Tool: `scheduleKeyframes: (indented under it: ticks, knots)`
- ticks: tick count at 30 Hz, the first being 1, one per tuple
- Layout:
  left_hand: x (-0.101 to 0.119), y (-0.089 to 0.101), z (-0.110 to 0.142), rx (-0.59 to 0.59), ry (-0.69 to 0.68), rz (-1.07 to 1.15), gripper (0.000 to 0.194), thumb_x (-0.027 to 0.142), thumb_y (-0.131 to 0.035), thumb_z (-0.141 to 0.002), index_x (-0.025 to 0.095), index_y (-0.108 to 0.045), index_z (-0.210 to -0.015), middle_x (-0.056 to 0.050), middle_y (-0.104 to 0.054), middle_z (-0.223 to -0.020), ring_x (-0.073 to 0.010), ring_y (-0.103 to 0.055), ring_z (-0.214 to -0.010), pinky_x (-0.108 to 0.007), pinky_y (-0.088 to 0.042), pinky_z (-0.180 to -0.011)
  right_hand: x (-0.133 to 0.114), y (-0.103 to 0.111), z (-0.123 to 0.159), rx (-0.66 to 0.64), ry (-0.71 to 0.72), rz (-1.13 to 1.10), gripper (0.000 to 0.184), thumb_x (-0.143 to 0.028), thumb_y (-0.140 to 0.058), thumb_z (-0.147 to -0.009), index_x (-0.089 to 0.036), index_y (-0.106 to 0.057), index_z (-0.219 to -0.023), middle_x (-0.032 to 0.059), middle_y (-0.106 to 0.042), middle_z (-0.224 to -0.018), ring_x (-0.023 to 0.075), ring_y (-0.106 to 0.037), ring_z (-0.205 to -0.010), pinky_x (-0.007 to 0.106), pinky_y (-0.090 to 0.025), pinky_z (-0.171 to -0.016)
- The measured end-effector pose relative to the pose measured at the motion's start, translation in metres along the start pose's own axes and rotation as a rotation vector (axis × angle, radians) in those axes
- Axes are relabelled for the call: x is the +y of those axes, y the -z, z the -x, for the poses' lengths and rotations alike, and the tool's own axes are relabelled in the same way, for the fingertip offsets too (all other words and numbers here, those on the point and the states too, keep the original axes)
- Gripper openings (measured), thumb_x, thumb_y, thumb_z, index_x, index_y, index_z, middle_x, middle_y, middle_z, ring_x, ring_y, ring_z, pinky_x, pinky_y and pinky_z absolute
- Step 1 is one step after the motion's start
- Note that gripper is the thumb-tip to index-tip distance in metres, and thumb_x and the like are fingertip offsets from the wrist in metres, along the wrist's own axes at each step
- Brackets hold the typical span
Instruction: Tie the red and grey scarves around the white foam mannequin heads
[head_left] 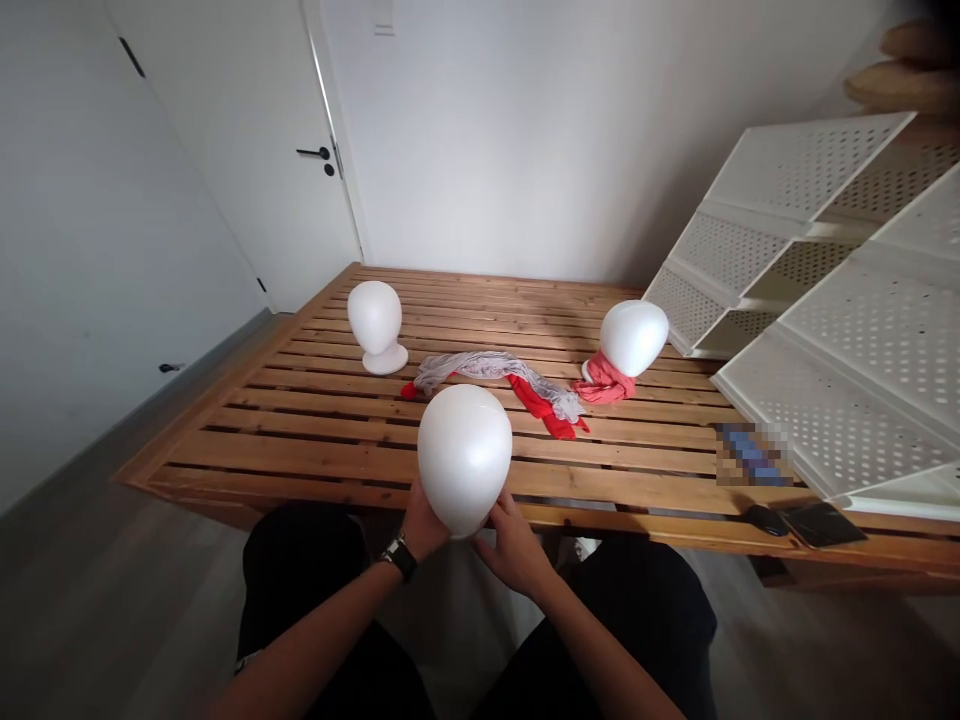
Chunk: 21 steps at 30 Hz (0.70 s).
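A smooth white mannequin head [465,455] stands at the near edge of the slatted wooden surface, between my two hands. My left hand [424,522], with a dark-strapped watch at its wrist, grips it low on the left side. My right hand [514,545] holds it low on the right, its thumb showing in front. The head hides most fingers of both hands and its own base. Just behind it lies a loosely stretched scarf [480,366], grey patterned with bright red parts.
A bare mannequin head [375,318] stands back left. Another mannequin head [634,336], tilted, has a coral scarf [606,380] around its neck. White perforated panels [862,340] lean at right. A computer mouse [766,519] and a flat black item [823,524] lie near the front right edge.
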<state>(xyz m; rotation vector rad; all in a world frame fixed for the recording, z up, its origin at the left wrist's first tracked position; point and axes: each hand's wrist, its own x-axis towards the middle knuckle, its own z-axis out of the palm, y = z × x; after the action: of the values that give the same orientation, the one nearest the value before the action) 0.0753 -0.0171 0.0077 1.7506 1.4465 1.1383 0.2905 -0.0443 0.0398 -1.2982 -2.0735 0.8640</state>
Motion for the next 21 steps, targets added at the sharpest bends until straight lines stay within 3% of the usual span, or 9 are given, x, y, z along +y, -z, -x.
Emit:
scheduleKeyframes:
  ticks: [3,6,10,14,21]
  knots:
    - [-0.021,0.051,-0.027,-0.010,0.029,0.010,0.062,0.036,-0.087,-0.064,0.024,-0.068,-0.122,-0.011,-0.067,-0.136,-0.0332,-0.057,-0.133,-0.055,-0.041,-0.122,0.012,-0.004,-0.004,-0.016,-0.082,0.014,0.077,-0.027,-0.073,-0.083,-0.033,-0.043,-0.154,0.0106,-0.041,-0.152,0.0315,-0.048,-0.139,0.048,-0.041,-0.118]
    - [-0.048,0.115,-0.066,0.065,0.133,-0.013,0.069,0.031,-0.090,-0.056,0.018,-0.068,-0.119,-0.012,-0.068,-0.135,-0.0342,-0.053,-0.138,-0.056,-0.031,-0.129,0.039,-0.001,-0.004,-0.030,-0.105,0.010,0.072,-0.031,-0.068,-0.089,-0.029,-0.040,-0.156,0.0113,-0.042,-0.151,0.0280,-0.049,-0.139,0.046,-0.040,-0.119]
    - [-0.084,0.178,-0.117,0.254,0.258,-0.012,0.088,0.041,-0.085,-0.068,0.009,-0.050,-0.142,-0.015,-0.051,-0.155,-0.0310,-0.044,-0.146,-0.056,-0.028,-0.130,0.072,0.007,-0.002,-0.069,-0.084,0.097,0.063,-0.028,-0.064,-0.090,-0.026,-0.047,-0.151,0.0109,-0.051,-0.144,0.0282,-0.050,-0.137,0.048,-0.038,-0.120]
    - [-0.118,0.200,-0.148,0.388,0.399,-0.006,0.092,0.037,-0.089,-0.065,0.015,-0.050,-0.146,-0.013,-0.050,-0.157,-0.0285,-0.047,-0.146,-0.047,-0.034,-0.129,0.079,0.009,0.000,-0.083,-0.134,0.184,0.060,-0.028,-0.062,-0.091,-0.025,-0.049,-0.149,0.0120,-0.051,-0.146,0.0285,-0.049,-0.138,0.046,-0.038,-0.119]
    - [-0.159,0.204,-0.167,0.387,0.436,-0.029,0.105,0.044,-0.091,-0.059,0.016,-0.047,-0.151,-0.012,-0.050,-0.157,-0.0281,-0.046,-0.147,-0.044,-0.037,-0.127,0.065,0.011,0.003,-0.215,-0.209,0.298,0.067,-0.033,-0.067,-0.088,-0.030,-0.047,-0.153,0.0093,-0.041,-0.159,0.0302,-0.040,-0.146,0.049,-0.029,-0.123]
